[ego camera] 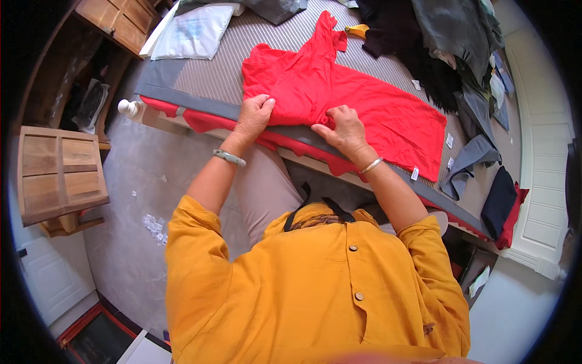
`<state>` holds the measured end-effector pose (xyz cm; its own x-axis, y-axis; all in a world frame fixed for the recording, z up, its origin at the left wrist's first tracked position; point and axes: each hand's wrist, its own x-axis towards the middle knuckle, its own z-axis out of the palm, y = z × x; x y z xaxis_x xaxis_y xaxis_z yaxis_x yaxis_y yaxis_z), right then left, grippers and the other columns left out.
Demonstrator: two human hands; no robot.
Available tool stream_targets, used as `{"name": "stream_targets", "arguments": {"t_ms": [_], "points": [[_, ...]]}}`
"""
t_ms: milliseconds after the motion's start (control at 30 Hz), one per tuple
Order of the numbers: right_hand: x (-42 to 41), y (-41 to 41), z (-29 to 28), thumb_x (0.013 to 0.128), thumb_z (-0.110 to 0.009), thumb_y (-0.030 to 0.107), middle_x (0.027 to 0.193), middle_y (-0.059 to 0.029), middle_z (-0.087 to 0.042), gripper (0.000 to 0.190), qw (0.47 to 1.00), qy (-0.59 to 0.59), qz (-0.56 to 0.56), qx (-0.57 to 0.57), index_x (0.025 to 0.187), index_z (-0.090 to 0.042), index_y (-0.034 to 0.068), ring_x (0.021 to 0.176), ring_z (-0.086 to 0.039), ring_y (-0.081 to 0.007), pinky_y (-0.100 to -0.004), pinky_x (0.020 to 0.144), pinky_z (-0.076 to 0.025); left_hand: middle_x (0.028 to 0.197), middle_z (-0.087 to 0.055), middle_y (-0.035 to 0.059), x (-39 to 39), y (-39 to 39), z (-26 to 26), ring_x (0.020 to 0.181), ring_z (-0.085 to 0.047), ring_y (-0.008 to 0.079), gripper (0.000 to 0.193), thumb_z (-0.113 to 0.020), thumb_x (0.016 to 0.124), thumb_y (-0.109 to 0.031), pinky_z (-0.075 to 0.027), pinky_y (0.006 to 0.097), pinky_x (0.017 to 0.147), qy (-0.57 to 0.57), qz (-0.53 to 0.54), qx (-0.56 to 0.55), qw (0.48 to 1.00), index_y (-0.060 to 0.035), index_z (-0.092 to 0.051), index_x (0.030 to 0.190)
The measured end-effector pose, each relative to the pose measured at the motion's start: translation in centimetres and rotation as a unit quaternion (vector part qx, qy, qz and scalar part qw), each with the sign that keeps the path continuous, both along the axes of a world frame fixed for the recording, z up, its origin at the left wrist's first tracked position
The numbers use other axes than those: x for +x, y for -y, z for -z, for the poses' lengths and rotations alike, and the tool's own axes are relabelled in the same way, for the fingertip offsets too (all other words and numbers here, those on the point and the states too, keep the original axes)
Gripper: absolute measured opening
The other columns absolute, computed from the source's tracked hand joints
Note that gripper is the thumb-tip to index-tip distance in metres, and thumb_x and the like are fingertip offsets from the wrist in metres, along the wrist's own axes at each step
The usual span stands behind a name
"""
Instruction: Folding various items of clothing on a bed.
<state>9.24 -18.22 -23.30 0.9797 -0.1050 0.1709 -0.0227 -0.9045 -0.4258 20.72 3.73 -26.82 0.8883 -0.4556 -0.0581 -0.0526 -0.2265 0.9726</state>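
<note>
A red short-sleeved garment (382,109) lies spread and creased across the near edge of a bed, one sleeve pointing to the far side. At its near left edge, my left hand (256,113) pinches the cloth between thumb and fingers. Further right, my right hand (343,127) has its fingers curled into a gathered part of the same fabric, the thumb low beside it. A small white label (414,173) sticks out by the garment's lower right hem.
The bed's striped mat (209,79) has a grey border. A white plastic package (193,32) lies at far left, dark clothes (409,41) at far right. A folded dark cloth (498,202) rests by the white headboard (539,182). Paper scraps (155,230) litter the floor near a wooden chair (63,175).
</note>
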Motion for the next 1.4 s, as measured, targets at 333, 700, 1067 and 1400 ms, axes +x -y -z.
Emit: {"name": "stream_targets", "arguments": {"t_ms": [333,700,1067,1400], "points": [[-2.2,0.2,0.4,0.071,-0.06,0.014,0.082,-0.014,-0.056,0.012,0.984,0.146,-0.031,0.094,0.078,-0.058,0.005,0.085,-0.054,-0.0341,-0.0439,0.071,-0.047,0.055,-0.042,0.0092,-4.5,-1.0,-2.3,0.054,-0.038,0.0101,0.019,-0.053,0.087,-0.012,-0.036,0.0319,0.051,0.172,-0.14,-0.04,0.974,0.0019,-0.054,0.073],[0.3,0.0,0.6,0.077,-0.059,0.022,0.075,-0.0199,-0.063,0.021,0.984,-0.062,0.037,0.166,0.08,-0.063,0.002,0.077,-0.062,-0.0358,-0.0418,0.069,-0.049,0.059,-0.052,0.007,-2.0,-0.4,-0.3,0.057,-0.047,0.0103,0.017,-0.057,0.082,-0.013,-0.039,0.0304,0.053,0.124,-0.055,0.088,0.987,0.0028,-0.058,0.078],[5.4,3.6,0.5,0.078,-0.06,0.033,0.088,-0.0263,-0.063,0.037,0.993,-0.014,0.071,0.095,0.087,-0.063,-0.003,0.088,-0.061,-0.0393,-0.0458,0.078,-0.048,0.079,-0.061,0.0264,0.4,1.7,-3.7,0.083,-0.063,0.0373,0.029,-0.056,0.074,-0.021,-0.047,0.0452,0.073,0.143,-0.048,0.193,0.97,0.0052,-0.062,0.087],[10.4,2.6,1.4,0.075,-0.059,0.013,0.069,-0.0062,-0.062,0.008,0.833,-0.107,0.205,0.503,0.077,-0.061,0.006,0.057,-0.059,-0.0179,-0.0302,0.051,-0.046,0.08,-0.064,0.0074,4.3,5.6,-2.3,0.07,-0.06,0.0149,0.022,-0.062,0.077,-0.016,-0.046,0.0288,0.064,-0.022,-0.035,0.088,0.995,0.0025,-0.061,0.089]]}}
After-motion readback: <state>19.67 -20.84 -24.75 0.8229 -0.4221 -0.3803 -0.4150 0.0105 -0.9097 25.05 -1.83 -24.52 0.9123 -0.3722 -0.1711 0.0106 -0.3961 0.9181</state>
